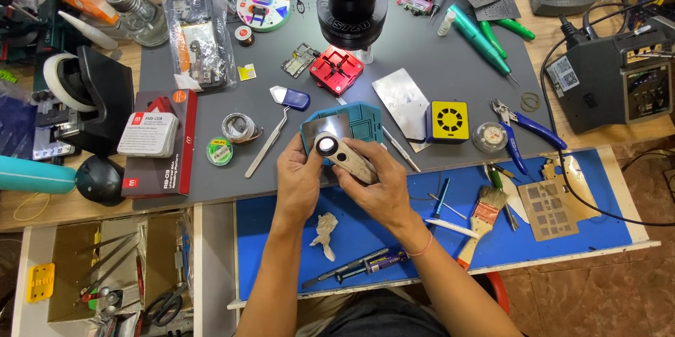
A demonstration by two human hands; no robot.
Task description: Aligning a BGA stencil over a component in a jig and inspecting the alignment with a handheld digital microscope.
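While both hands meet over desk's front edge (211, 196), phone part sits raised between them, below microscope head (351, 10), likely for close look. Left hand (299, 175) curled round part's left edge, thumb beside round camera lens (326, 145). Phone part (337, 143), flat, silvery, tilted toward viewer, above teal pad (365, 115). Right hand (376, 186) closed on part's lower right end, fingers wrapped under. Part touches both hands, clear of desk. Tweezers (267, 141) lie left; pliers (520, 126) well right.

Head camera — steep downward (near), over workbench (422, 77)
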